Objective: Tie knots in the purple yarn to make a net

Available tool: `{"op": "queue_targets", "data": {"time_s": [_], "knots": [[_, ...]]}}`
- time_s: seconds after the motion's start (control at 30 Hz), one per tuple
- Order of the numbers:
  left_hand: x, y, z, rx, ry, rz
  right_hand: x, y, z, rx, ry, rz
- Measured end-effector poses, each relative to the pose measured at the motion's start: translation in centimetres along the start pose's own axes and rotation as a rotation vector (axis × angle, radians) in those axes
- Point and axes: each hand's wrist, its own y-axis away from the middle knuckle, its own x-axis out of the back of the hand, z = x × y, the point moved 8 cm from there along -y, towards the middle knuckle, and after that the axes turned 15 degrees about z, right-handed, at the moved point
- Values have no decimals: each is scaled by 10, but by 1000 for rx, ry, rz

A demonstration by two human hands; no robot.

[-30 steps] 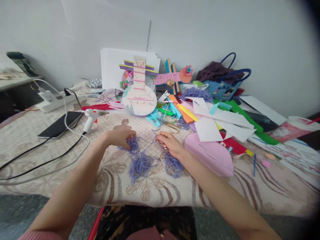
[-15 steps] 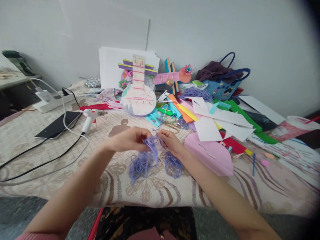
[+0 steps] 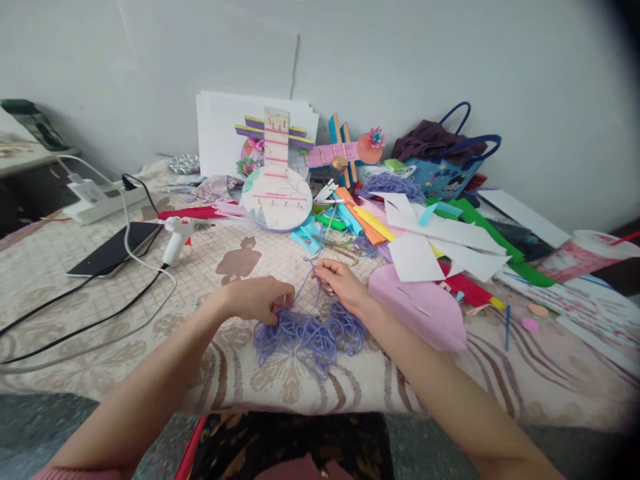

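In the head view, the right hand (image 3: 340, 283) has its thumb and forefinger pinched together on a thin strand (image 3: 307, 280) of purple yarn; part of the strand loops out beyond the fingertips. The pinch sits above the tablecloth, apparently to keep this strand clear of the tangle.

The left hand (image 3: 263, 298) is curled narrow, fingers bent down with their tips at the yarn pile (image 3: 320, 340); whether they grip a thread or only rest against it, I cannot tell. The pile lies loose on the cloth, between the hands and on their near side, probably so that both can reach it easily.

Beyond the right hand lie scissors (image 3: 345, 252), near enough to pick up. Just right of that hand is a pink sheet (image 3: 415, 313), and beyond it white paper pieces (image 3: 415, 257), seemingly pushed aside to leave working room.

Well off to the far left of the left hand, a glue gun (image 3: 174, 243) stands propped on the cloth, its cord trailing away from the yarn, likely so that it does not snag.
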Motion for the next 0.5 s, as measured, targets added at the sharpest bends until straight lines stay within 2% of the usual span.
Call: {"op": "queue_targets", "data": {"time_s": [0.07,0.17,0.23,0.4,0.5], "knots": [[10,1,-7,15,-26,45,0,0,0,2,9,-1],[33,2,-29,97,-69,196,0,0,1,20,34,-9],[40,0,-35,95,-16,286,-1,0,0,37,54,-10],[33,-16,-20,50,321,561,-4,3,-3,71,88,-14],[21,-28,-11,45,506,640,-5,4,-4,82,100,-17]]}}
